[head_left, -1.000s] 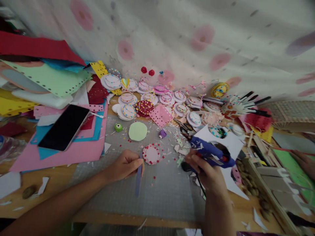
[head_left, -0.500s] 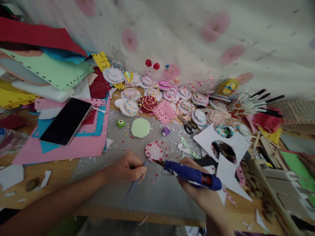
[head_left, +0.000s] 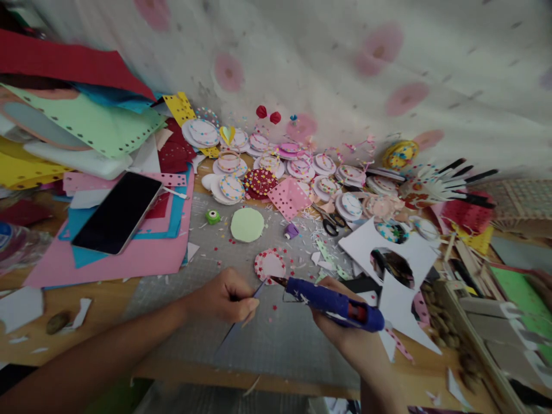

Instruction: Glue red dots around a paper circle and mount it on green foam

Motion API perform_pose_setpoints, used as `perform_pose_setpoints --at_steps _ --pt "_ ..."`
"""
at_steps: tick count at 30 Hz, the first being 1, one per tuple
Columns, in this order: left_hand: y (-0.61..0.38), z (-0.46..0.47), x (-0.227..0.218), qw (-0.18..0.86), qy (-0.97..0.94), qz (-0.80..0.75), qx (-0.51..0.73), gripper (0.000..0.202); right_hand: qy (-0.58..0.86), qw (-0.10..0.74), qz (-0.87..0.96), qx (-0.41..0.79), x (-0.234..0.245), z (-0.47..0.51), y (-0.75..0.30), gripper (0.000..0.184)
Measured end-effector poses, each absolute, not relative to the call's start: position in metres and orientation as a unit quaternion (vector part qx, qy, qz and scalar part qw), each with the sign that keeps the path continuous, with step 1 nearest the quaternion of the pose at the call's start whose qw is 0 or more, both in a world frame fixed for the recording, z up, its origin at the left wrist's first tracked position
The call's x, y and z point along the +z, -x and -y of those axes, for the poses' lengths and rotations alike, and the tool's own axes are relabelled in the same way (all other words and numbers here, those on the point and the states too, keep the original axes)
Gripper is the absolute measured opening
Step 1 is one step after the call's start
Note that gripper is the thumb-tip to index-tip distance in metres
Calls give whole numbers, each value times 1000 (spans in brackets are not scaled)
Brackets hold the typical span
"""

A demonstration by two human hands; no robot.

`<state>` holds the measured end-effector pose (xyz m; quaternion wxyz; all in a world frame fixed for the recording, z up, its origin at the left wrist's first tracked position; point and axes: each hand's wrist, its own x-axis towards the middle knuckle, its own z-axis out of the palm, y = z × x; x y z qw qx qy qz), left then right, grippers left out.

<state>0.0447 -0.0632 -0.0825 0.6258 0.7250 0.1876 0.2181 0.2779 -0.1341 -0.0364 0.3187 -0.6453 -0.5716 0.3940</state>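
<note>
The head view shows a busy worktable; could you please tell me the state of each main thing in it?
Purple strip: slanted, pinched.
Left hand: closed on that strip.
Glue gun: held, nozzle near the strip's upper end.
Right hand: wrapped around the gun.
Phone: lying, screen dark.
Pink disc: flat, edge decorated.
White sheet: cut through.
Green disc: flat.

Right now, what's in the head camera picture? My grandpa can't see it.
The right hand holds a blue glue gun, its tip near a purple strip pinched in the left hand. A pink, star-trimmed disc lies beyond on a grey mat, decorated discs behind it.
</note>
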Motion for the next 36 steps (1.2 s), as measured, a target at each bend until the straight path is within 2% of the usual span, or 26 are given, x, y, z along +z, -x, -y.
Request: perform_pose_setpoints --at_steps 6,19,36 --pt "-45 63 -82 624 -728 -187 215 40 639 312 578 402 -34 135 -278 13" --pt "-44 63 -82 623 -728 -186 219 40 639 320 571 403 -32 134 -275 5" --pt "-43 63 -86 621 -731 -183 216 39 654 311 558 405 -28 134 -273 6"
